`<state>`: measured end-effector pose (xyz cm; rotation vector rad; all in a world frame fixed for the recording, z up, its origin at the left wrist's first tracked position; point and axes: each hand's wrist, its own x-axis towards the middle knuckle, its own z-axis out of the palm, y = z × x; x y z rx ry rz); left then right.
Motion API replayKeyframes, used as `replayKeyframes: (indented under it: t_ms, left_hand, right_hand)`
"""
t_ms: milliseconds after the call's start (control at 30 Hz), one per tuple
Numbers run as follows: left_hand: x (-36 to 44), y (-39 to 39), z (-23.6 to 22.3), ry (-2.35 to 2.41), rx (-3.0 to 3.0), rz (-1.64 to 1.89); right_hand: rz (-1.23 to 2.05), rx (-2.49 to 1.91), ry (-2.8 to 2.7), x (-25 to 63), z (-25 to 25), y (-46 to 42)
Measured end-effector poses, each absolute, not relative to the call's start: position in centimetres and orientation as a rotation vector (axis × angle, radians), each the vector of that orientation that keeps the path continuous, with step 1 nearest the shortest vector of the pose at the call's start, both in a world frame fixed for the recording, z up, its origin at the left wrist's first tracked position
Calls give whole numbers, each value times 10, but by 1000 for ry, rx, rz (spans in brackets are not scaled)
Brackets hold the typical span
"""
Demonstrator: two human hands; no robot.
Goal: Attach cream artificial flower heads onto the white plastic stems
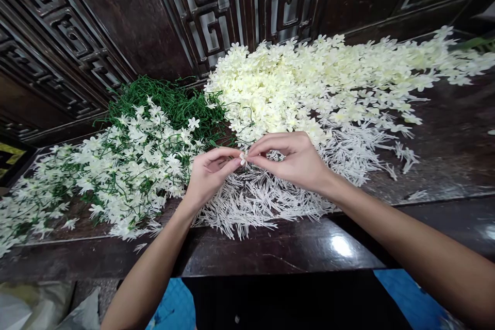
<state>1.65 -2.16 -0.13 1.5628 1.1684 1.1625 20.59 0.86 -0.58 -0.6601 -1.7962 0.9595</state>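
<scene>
Both hands meet at the centre of the head view, pinching one small white artificial flower [243, 158] between their fingertips. My left hand [211, 172] is closed on its left side, thumb and forefinger together. From the right, my right hand [290, 157] is closed on it with its fingertips. Part of the flower is hidden by the fingers. Beneath the hands lies a heap of thin white plastic stamen pieces [251, 206]. Behind them spreads a large pile of cream-white flower heads [278, 93].
To the left is a pile of white flowers on green stems [135, 165], with a tangle of bare green stems [166, 98] behind it. Everything lies on a dark wooden bench [270, 252] backed by a carved wooden panel [127, 15]. Blue material [174, 304] shows below the front edge.
</scene>
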Motion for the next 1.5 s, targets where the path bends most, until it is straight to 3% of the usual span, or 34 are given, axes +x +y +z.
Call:
replayKeyframes:
  t_ms: [533, 900, 1500]
  left_hand:
    - [17, -21, -2, 1130, 1654, 1155]
    - [20, -23, 0, 1183, 1600, 1182]
    - [18, -25, -4, 1191, 1561, 1067]
  right_hand:
    - [996, -685, -1785, 205, -7, 7]
    - [1272, -898, -1928, 207, -2, 7]
    - [1226, -831, -1798, 215, 3, 11]
